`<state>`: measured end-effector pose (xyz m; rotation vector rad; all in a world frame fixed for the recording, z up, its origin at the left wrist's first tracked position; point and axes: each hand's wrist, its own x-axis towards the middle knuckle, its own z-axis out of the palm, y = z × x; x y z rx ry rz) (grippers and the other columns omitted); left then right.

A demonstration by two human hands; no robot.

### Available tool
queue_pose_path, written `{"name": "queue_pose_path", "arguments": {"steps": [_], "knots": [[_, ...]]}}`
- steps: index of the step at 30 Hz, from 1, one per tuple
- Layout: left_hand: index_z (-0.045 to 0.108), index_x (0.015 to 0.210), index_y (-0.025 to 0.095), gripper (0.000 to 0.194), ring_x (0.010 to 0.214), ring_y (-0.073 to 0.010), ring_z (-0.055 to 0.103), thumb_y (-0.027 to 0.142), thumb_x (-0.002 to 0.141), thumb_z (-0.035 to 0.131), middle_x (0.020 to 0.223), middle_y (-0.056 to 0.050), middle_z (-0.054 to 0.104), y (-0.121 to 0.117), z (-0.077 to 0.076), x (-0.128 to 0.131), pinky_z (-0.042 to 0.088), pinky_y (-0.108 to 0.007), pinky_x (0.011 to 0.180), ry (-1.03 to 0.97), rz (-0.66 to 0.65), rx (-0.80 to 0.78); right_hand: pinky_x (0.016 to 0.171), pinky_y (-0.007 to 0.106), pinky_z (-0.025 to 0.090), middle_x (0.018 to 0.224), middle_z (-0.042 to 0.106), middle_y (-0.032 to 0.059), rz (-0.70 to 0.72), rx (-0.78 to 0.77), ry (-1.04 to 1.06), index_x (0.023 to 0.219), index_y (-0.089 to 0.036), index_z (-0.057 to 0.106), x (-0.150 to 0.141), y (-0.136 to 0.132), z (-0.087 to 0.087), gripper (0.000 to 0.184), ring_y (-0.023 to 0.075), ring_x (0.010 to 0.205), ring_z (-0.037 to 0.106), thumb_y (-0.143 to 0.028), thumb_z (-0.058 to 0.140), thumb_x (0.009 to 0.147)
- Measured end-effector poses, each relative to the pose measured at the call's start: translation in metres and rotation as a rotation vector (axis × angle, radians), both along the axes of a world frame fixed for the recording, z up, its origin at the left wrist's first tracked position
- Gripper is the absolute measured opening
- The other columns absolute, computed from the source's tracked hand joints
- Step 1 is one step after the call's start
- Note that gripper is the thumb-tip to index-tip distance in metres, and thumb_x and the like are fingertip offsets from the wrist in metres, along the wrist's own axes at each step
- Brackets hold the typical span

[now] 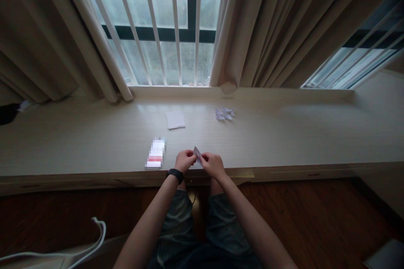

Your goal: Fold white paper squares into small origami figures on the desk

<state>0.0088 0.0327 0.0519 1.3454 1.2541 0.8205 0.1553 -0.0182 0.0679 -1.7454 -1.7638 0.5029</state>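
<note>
Between my two hands is a small folded piece of paper, pale with a pointed tip facing up. My left hand, with a black band on its wrist, pinches the paper's left side. On its right side my right hand grips it between thumb and fingers. Both hands are just over the front edge of the pale desk. Beyond them lies a small stack of square white paper sheets. Several small folded paper pieces sit grouped to the right of the stack.
A phone with a blurred-out screen lies left of my hands, near the desk's front edge. Behind the desk, beige curtains hang beside a barred window. A white cord runs at the lower left.
</note>
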Motion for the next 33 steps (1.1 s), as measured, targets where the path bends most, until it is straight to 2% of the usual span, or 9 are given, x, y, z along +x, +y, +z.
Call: {"name": "queue_pose_path", "arguments": {"steps": [7,10,13,19,23,26,30,33], "knots": [[0.067,0.069,0.012,0.011,0.047,-0.0094,0.051,0.02,0.065,0.061,0.055,-0.002,0.059,0.004,-0.014,0.001,0.036,-0.018,0.043,0.037,0.031,-0.031,0.059,0.026,0.034,0.077,0.072,0.0077,-0.022,0.025,-0.227,0.08,-0.023,0.073,-0.002,-0.002,-0.005,0.029,0.0191,0.068,0.064,-0.036,0.048,0.089],[0.067,0.074,0.012,0.013,0.048,-0.0087,0.05,0.021,0.065,0.061,0.058,-0.002,0.06,0.005,-0.018,0.0,0.036,-0.018,0.043,0.019,0.025,-0.074,0.06,0.025,0.035,0.079,0.073,0.0072,-0.042,0.002,-0.176,0.081,-0.023,0.073,-0.002,-0.002,-0.011,0.029,0.0182,0.069,0.065,-0.036,0.049,0.089],[0.066,0.078,0.011,0.017,0.047,-0.0075,0.048,0.022,0.065,0.064,0.058,-0.001,0.058,0.003,-0.017,-0.001,0.034,-0.017,0.042,-0.009,0.029,-0.115,0.062,0.024,0.038,0.08,0.073,0.0053,-0.074,-0.036,-0.033,0.08,-0.023,0.074,0.0,0.001,-0.02,0.027,0.0169,0.071,0.065,-0.037,0.051,0.087],[0.06,0.098,0.014,0.04,0.051,-0.0071,0.052,0.028,0.063,0.072,0.067,-0.001,0.061,-0.005,-0.011,-0.002,0.033,-0.014,0.042,-0.161,0.02,-0.223,0.063,0.023,0.041,0.078,0.073,0.0036,-0.062,-0.08,0.143,0.079,-0.021,0.073,0.004,0.003,-0.026,0.025,0.0164,0.07,0.064,-0.037,0.054,0.085],[0.057,0.094,0.014,0.032,0.048,-0.0049,0.047,0.026,0.066,0.067,0.065,0.002,0.055,-0.008,-0.011,-0.001,0.028,-0.013,0.039,-0.247,0.001,-0.254,0.063,0.023,0.041,0.078,0.073,0.0041,-0.05,-0.049,0.144,0.079,-0.021,0.073,0.004,0.0,-0.022,0.023,0.017,0.07,0.064,-0.035,0.055,0.084],[0.055,0.09,0.014,0.025,0.045,-0.0046,0.043,0.023,0.068,0.063,0.06,0.005,0.051,-0.008,-0.012,0.0,0.027,-0.014,0.038,-0.237,0.028,-0.22,0.063,0.024,0.04,0.077,0.073,0.0044,-0.069,-0.043,0.111,0.077,-0.021,0.072,0.001,-0.001,-0.018,0.024,0.0169,0.07,0.064,-0.035,0.054,0.084],[0.055,0.089,0.015,0.025,0.046,-0.0059,0.045,0.021,0.066,0.063,0.061,0.004,0.053,-0.007,-0.013,0.003,0.028,-0.014,0.039,-0.169,0.062,-0.184,0.063,0.024,0.038,0.076,0.072,0.0043,-0.097,-0.063,0.063,0.076,-0.022,0.072,-0.003,-0.001,-0.017,0.024,0.0168,0.07,0.064,-0.035,0.054,0.084],[0.055,0.091,0.015,0.025,0.049,-0.0065,0.048,0.023,0.067,0.063,0.064,0.003,0.054,-0.008,-0.013,0.003,0.028,-0.014,0.039,-0.203,0.064,-0.215,0.062,0.024,0.038,0.075,0.072,0.0045,-0.103,-0.066,0.063,0.075,-0.021,0.071,-0.005,-0.001,-0.018,0.023,0.0167,0.069,0.064,-0.034,0.054,0.084]]}}
